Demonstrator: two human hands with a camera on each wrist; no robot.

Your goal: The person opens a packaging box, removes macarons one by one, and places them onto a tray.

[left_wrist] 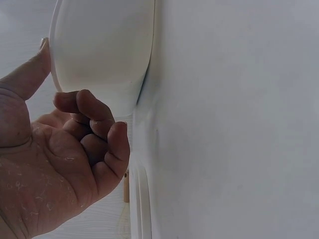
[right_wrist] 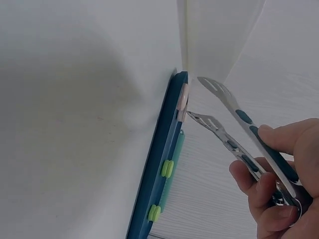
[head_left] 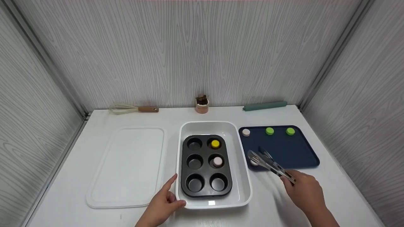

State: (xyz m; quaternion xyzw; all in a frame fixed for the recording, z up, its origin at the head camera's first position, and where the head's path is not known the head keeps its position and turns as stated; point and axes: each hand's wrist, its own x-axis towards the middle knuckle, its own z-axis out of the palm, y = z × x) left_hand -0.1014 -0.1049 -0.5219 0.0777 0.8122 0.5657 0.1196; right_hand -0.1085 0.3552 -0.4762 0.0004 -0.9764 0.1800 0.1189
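My left hand (head_left: 161, 203) touches the front left corner of a white rectangular pan (head_left: 243, 192), index finger and thumb straight along its rim, the other fingers curled. A dark muffin tin (head_left: 204, 170) sits inside the pan. One of its cups holds a yellow round piece (head_left: 215, 144), another a pale pink one (head_left: 217, 161). My right hand (head_left: 306, 190) grips metal tongs (right_wrist: 251, 132) with their arms apart. The tong tips overlap a pale round piece (head_left: 254, 163) at the near left corner of the dark blue tray (head_left: 293, 153).
Along the blue tray's far side lie another pale piece (head_left: 246, 132) and two green pieces, one mid-edge (head_left: 269, 131). A white lid-like board (head_left: 129, 167) lies left. At the back wall are a whisk (head_left: 148, 109), a small pot (head_left: 202, 108) and a green rod (head_left: 265, 106).
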